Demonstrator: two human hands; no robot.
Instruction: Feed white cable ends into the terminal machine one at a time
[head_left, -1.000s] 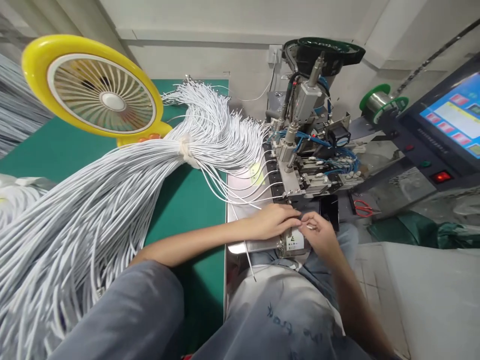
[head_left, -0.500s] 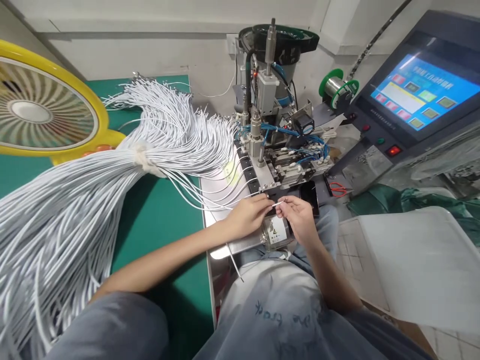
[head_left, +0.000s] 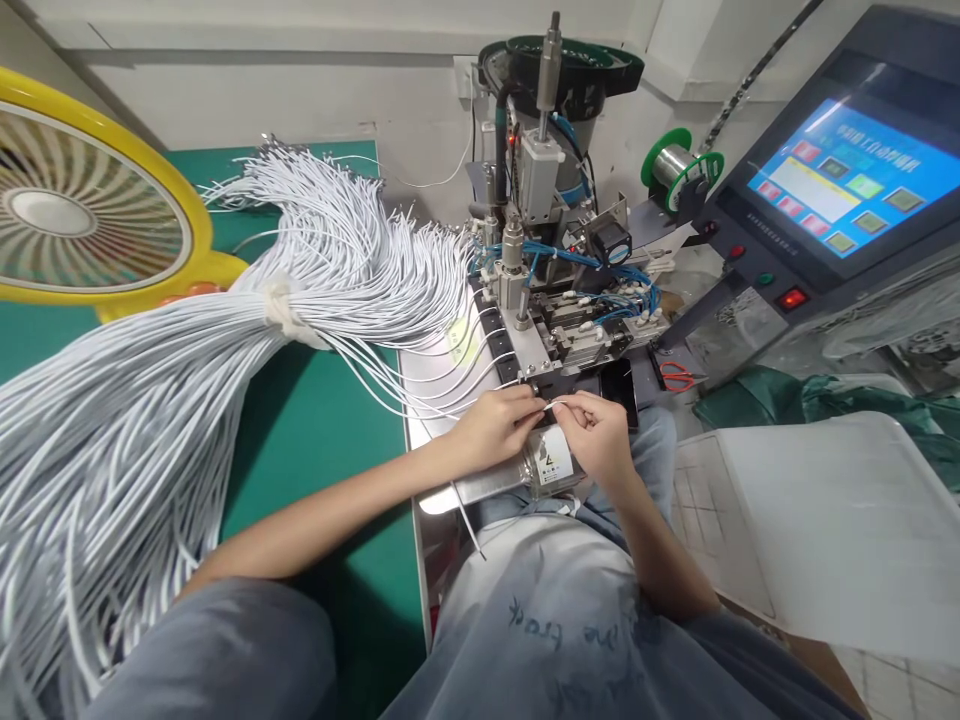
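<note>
above rumpled gray clothing with dark scrawled lettering, the left hand and right hand nearly meet, fingertips of both pinching a slim, smooth white cable just beyond a clear jar with a paper label, at the near edge of a metal machine. to the left, a thick sheaf of white cables, cinched by a pale, crumpled band, sprawls across a flat green tabletop near a round yellow fan with slatted grille. farther off: a glowing blue screen, a green-flanged spool of silvery wire, a dark, rounded bowl and a pale wall.
</note>
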